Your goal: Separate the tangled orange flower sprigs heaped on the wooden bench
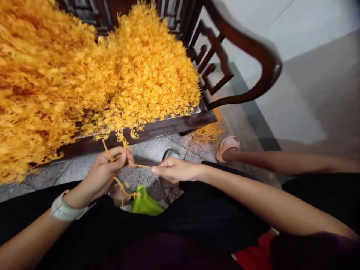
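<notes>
My left hand, with a pale watch on its wrist, is closed around a thin orange strand with curly side shoots. One piece of the strand rises above the fingers and another hangs below. My right hand is closed in a pinch at the end of an orange length that runs straight between both hands. Just beyond the hands lies a large heap of similar yellow-orange curly pieces. The fingertips of my left hand are partly hidden.
The heap rests on a dark wooden bench with a carved armrest. Orange bits lie on the speckled floor below. A bright green object is between my legs. At the right are another person's leg and a pink shoe.
</notes>
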A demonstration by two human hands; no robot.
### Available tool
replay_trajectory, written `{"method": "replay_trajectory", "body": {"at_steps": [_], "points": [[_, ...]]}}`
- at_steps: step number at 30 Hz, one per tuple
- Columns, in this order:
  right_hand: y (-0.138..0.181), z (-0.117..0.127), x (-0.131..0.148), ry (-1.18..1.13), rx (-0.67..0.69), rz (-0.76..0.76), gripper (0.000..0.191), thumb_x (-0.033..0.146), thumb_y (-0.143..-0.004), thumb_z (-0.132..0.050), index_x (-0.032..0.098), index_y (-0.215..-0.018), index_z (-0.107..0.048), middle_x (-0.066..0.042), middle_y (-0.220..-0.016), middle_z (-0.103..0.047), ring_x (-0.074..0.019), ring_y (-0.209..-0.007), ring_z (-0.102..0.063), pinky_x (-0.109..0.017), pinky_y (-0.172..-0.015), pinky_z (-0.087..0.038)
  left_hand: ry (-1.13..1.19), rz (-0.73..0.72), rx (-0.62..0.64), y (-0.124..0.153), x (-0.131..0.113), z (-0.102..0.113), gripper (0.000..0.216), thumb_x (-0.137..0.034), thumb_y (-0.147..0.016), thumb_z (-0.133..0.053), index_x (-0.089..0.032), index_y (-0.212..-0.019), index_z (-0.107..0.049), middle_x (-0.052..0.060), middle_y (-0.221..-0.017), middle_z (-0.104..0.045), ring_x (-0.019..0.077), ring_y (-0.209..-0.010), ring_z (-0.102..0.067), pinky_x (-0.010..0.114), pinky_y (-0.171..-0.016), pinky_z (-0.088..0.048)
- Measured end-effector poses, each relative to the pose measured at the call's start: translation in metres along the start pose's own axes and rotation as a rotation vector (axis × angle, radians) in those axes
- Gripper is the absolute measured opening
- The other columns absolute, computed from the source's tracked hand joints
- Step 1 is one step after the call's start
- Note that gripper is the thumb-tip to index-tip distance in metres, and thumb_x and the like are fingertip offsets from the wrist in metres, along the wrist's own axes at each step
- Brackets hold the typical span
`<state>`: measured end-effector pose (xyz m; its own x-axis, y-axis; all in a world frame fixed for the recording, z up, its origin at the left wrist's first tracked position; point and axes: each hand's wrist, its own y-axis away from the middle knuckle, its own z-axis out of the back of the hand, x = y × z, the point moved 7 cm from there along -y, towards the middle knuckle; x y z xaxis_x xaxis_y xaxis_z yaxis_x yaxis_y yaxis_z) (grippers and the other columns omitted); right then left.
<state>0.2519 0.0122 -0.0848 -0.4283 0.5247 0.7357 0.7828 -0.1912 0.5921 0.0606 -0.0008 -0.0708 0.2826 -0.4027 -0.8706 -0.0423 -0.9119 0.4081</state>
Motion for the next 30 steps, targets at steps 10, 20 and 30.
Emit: {"method": "replay_trajectory", "body": {"at_steps": [10,20,30], "points": [[0.000,-0.035,0.002,0.016,0.187,0.024,0.062,0.071,-0.095,-0.053,0.022,-0.063,-0.033,0.010,-0.056,-0.024,-0.0038,-0.048,-0.022,-0.020,-0.046,-0.020,0.224,0.052,0.008,0.018,-0.008,0.011,0.020,-0.020,-0.079,-0.082,-0.011,-0.067,-0.067,0.002,-0.053,-0.048,0.0127,-0.053,-0.048,0.026,-0.059,-0.042],[0.000,-0.062,0.033,-0.237,0.284,0.054,0.060,0.060,-0.095,-0.065,0.019,-0.064,-0.034,0.010,-0.057,-0.029,-0.0025,-0.046,-0.026,-0.022,-0.046,-0.020,0.357,-0.052,-0.001,0.029,-0.045,0.020,0.014,-0.015,-0.074,-0.078,-0.016,-0.069,-0.065,0.000,-0.052,-0.050,0.0115,-0.056,-0.048,0.023,-0.059,-0.042],[0.006,-0.084,0.058,-0.109,0.305,0.115,0.061,0.062,-0.099,-0.058,0.019,-0.062,-0.037,0.008,-0.055,-0.032,-0.0038,-0.048,-0.028,-0.023,-0.048,-0.024,0.420,-0.195,-0.013,0.034,-0.080,0.024,0.017,-0.013,-0.072,-0.079,-0.015,-0.066,-0.063,-0.002,-0.051,-0.050,0.0081,-0.052,-0.042,0.023,-0.059,-0.037]]}}
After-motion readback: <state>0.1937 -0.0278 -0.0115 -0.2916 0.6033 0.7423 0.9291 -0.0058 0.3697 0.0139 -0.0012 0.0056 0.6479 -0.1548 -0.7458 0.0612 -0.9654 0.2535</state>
